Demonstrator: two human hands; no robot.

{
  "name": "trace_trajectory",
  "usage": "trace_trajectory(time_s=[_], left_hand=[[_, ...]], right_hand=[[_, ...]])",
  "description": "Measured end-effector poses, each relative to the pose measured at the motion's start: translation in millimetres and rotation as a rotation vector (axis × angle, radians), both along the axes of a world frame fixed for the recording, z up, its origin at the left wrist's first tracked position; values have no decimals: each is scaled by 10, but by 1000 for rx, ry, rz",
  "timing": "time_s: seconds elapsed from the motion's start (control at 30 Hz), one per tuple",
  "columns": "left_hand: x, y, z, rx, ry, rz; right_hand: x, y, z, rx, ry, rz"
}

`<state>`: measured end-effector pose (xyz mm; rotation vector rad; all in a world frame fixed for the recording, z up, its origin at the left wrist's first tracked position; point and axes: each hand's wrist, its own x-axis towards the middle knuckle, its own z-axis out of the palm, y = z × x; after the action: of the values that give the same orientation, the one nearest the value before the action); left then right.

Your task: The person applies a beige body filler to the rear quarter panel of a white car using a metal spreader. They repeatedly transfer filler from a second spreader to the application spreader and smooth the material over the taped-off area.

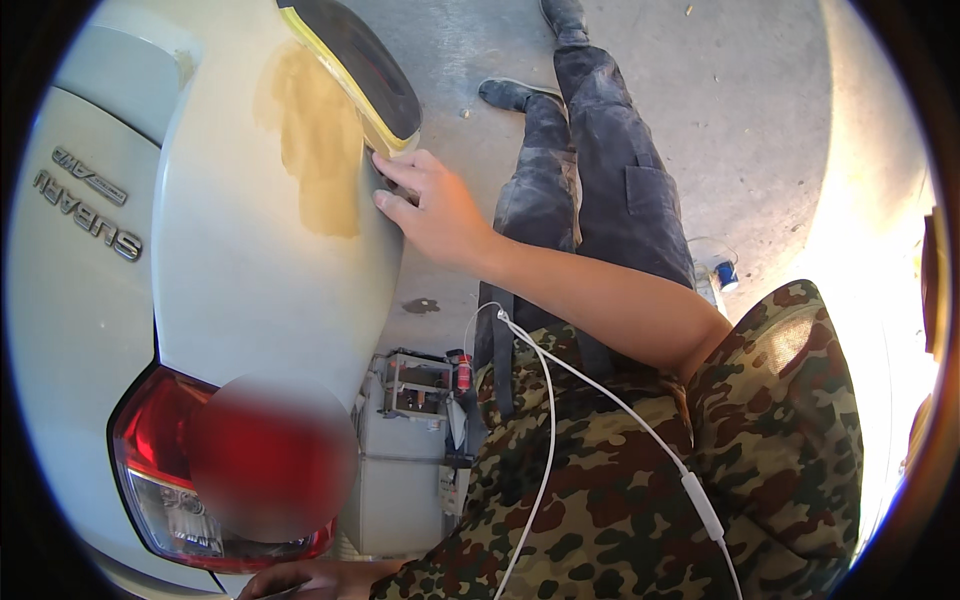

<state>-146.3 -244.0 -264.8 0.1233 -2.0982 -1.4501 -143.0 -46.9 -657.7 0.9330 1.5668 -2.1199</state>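
Note:
My right hand [435,210] reaches across to the silver car body panel [250,300]. Its index finger and thumb bend in at the panel's edge, just under a dark curved piece [375,75] bordered by yellow masking tape [325,58]. A small dark thing shows between these fingers, too hidden to name. Beside them, a tan smooth patch [318,150] covers part of the panel. My left hand [310,580] is near the lower edge of the view, below the red tail light [160,425]. It is shadowed and partly cut off, so its fingers are unclear.
A wheeled-looking grey cabinet [400,490] stands behind the car's corner, with a rack [415,385] and a red can [463,372] on top. A blue container [726,275] sits on the concrete floor [760,110]. A white cable [610,400] hangs across my camouflage shirt.

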Motion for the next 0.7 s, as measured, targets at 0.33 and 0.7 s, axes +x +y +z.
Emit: trace_trajectory(time_s=[0.33,0.7], left_hand=[[-33,32,-3,87,-17,-15],[-3,12,-1,-22,-19,-17]], right_hand=[[-410,343,-505,-170,-231,-65],[-473,197,-465,-39,-110,8]])
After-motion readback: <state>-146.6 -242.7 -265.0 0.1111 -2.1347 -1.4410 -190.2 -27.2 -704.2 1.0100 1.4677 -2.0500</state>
